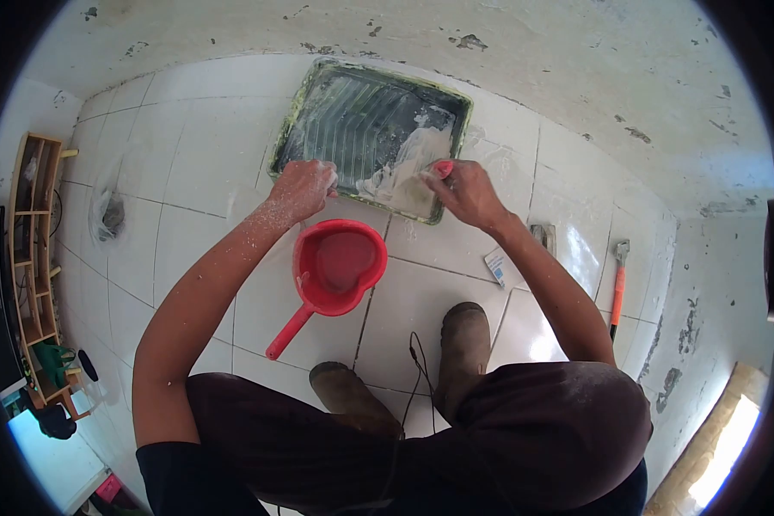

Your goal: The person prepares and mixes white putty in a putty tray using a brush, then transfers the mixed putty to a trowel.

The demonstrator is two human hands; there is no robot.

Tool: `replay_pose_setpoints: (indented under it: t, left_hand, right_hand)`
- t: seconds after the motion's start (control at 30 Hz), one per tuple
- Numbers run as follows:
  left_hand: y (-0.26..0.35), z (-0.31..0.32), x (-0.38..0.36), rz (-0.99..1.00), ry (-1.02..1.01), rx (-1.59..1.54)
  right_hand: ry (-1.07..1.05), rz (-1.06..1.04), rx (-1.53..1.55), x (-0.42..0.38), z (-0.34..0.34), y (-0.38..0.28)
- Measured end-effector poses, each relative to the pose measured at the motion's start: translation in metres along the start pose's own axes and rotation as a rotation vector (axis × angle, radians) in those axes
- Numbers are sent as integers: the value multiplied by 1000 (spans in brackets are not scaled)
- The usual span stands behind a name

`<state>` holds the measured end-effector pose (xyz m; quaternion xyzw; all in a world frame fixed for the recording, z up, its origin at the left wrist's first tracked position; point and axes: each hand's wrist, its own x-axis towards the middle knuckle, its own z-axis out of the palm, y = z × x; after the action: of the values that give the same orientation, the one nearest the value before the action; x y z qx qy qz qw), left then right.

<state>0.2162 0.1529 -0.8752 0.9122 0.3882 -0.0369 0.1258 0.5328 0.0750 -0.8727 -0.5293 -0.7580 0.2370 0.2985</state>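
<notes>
A dark paint tray [318, 112] with a ribbed slope lies on the tiles, its rim crusted with dried paint. Wet, pale paste [417, 163] is spread over its right part. My left hand [305, 191], dusted white, is closed on the tray's near left edge. Over the paste at the tray's near right side, my right hand [471, 196] is closed around a red-handled tool [443, 168]; its working end is hard to make out. Below my left hand stands a red heart-shaped dipper [342, 262], its handle pointing toward me.
Boots [464, 340] stand near the dipper, with a thin cable [420, 361] between them. To the right lie a small white packet [495, 265] and an orange-handled tool [618, 288]. A clear plastic bag [109, 215] and a wooden shelf [36, 232] are at left. A patchy wall [490, 34] rises behind the tray.
</notes>
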Motion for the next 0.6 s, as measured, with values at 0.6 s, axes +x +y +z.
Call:
replay_pose_setpoints:
  t: [0.6]
  left_hand:
    - [-2,4,1,-44,-40,-11]
  right_hand:
    - [84,331,208,0,-9,9]
